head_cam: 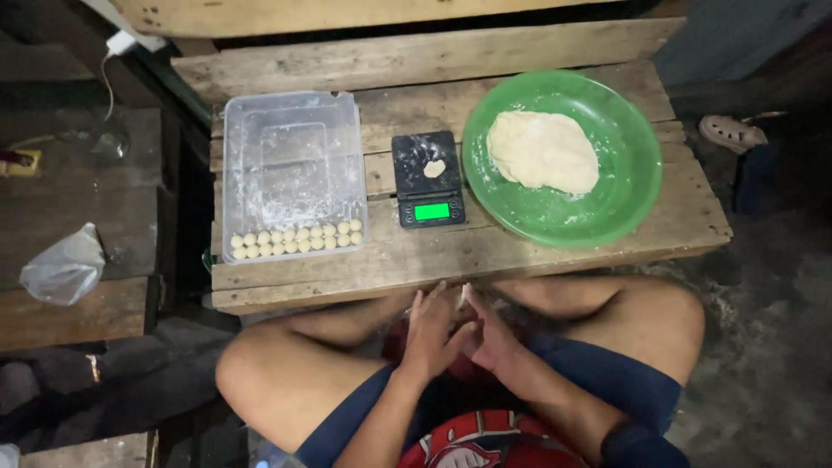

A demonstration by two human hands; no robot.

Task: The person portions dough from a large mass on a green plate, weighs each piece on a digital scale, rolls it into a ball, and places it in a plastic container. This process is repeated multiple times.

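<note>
- Across the middle of the scene stood a rough wooden plank table (537, 247), its near edge just beyond the person's crossed legs.
- On the right of the table sat a round green plate (633, 165), holding a pale lump of dough (542, 152) that lay a little left of the plate's centre, with flour dusted around it.
- On the left sat a clear plastic tub (290, 113), floured inside; two rows of small dough balls (295, 240) ran left to right along its near wall.
- Between tub and plate sat a small black scale (427, 178) with a lit green display on its near side and a little piece of dough (434, 168) resting on its platform.
- Near the table's edge, over the lap, the left hand (431, 334) and right hand (492, 336) were pressed palm to palm, fingers pointing away toward the table, touching each other; whether a bit of dough lay between the palms could not be told.
- From the hands, the piece on the scale lay straight ahead and far, about equally close to both; the dough balls lay ahead to the left, nearer the left hand; the big lump lay ahead to the right, nearer the right hand.
- Off the table, a crumpled plastic bag (65, 264) lay far left and a sandal (732, 132) far right.
</note>
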